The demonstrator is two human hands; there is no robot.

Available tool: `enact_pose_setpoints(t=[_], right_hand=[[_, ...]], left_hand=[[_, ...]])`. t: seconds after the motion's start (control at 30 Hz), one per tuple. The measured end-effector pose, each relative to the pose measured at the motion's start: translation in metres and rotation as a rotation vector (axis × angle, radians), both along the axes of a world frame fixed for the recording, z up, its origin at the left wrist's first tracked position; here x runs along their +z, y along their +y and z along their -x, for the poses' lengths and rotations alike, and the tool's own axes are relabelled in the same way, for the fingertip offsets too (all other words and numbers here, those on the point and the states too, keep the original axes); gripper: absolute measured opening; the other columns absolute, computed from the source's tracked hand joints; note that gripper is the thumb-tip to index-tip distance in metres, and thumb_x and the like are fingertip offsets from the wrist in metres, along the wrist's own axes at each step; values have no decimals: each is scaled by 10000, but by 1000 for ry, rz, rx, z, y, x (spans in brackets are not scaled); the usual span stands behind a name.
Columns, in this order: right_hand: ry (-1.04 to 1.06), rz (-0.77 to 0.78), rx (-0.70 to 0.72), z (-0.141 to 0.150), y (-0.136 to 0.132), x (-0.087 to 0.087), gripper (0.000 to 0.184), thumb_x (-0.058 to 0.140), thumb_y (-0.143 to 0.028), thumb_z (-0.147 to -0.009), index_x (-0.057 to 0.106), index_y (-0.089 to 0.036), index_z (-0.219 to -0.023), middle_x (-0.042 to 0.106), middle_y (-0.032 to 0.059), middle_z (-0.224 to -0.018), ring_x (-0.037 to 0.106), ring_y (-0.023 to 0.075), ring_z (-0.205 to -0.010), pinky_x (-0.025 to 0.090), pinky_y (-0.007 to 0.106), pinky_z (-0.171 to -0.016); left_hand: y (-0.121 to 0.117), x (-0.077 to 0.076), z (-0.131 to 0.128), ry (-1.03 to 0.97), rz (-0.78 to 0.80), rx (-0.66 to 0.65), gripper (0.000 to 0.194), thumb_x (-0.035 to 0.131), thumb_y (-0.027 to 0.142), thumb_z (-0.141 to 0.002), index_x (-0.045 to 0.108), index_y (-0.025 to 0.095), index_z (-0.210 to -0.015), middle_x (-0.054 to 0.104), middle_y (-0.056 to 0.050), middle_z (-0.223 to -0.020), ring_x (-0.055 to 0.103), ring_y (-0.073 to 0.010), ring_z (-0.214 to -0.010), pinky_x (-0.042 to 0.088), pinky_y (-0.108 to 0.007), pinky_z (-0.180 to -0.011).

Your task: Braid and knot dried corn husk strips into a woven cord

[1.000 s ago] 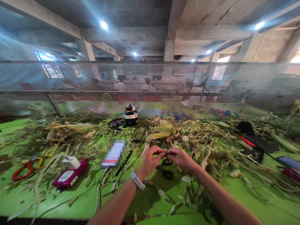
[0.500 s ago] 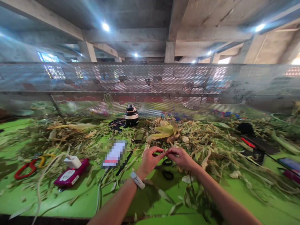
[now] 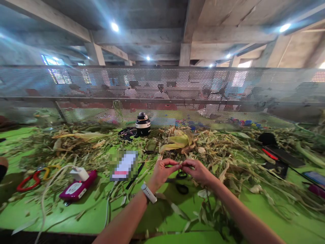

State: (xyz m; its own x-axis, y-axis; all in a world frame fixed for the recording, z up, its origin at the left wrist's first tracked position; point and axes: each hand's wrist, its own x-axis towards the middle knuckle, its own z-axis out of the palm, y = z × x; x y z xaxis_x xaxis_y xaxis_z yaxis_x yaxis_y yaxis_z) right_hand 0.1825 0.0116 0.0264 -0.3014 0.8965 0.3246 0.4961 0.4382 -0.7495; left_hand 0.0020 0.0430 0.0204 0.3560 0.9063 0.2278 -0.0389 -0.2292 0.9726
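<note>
My left hand [image 3: 162, 173], with a white watch [image 3: 148, 193] on its wrist, is closed in a pinch above the green table. The fingertips of my right hand [image 3: 198, 172] are pinched too and meet those of the left. What lies between them is too small to make out. Below and between my hands lie dark scissors [image 3: 182, 188] with black handle loops. Just beyond them a heap of dried leaves and stems [image 3: 215, 149] spreads over the table. On the heap lies a broad yellow-green leaf [image 3: 179, 142].
A phone [image 3: 127, 165], partly blurred out, lies left of my hands on a cable. Farther left are a purple power strip [image 3: 76, 191] with a white charger [image 3: 80, 174] and red-handled scissors [image 3: 28, 183]. A black bottle [image 3: 143, 124] stands before the perforated metal screen [image 3: 165, 81].
My hands stay together at nearly the same spot, with small finger movement. At the far left edge, part of another person has come into view. The view has shifted slightly.
</note>
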Motion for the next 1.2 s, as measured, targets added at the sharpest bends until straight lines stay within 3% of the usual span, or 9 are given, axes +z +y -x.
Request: enact_pose_setpoints(t=[0.43, 0.63, 0.83, 1.0, 1.2], right_hand=[[-21, -6, 6, 1, 0, 0, 188, 543, -294, -827, 684, -171, -823, 675, 31, -762, 594, 153, -714, 457, 254, -685], [120, 11, -58, 2, 3, -2, 237, 552, -373, -824, 663, -165, -797, 660, 26, -717, 588, 149, -688, 457, 250, -661], [92, -11, -83, -1, 1, 5, 262, 548, -384, -833, 663, -155, -778, 657, 30, -717, 579, 148, -698, 444, 249, -672], [66, -10, -79, -2, -2, 7, 280, 546, -407, -834, 669, -158, -800, 654, 31, -737, 571, 149, -701, 438, 245, -658], [41, -30, -43, 2, -2, 6, 258, 547, -394, -832, 650, -165, -773, 638, 29, -736, 563, 149, -709, 441, 248, -666]], left_hand=[[-3, 0, 0, 48, 8, 25, 319, 768, 440, -593, 709, 134, -658, 682, -50, -656, 593, -157, -631, 465, -271, -623], [0, -1, 0, -40, -5, -2, 469, 795, 394, -573, 683, 151, -958, 706, -98, -943, 637, -210, -880, 501, -303, -774], [5, -3, 4, 111, 7, -57, 361, 750, 435, -616, 700, 115, -776, 706, -83, -779, 628, -189, -706, 492, -287, -657], [3, -2, 2, 12, 73, -17, 413, 775, 460, -568, 658, 120, -771, 664, -46, -730, 586, -144, -652, 475, -254, -602], [-2, 3, 0, -88, 199, -137, 464, 825, 454, -480, 538, 147, -678, 510, 55, -597, 486, -76, -548, 448, -218, -537]])
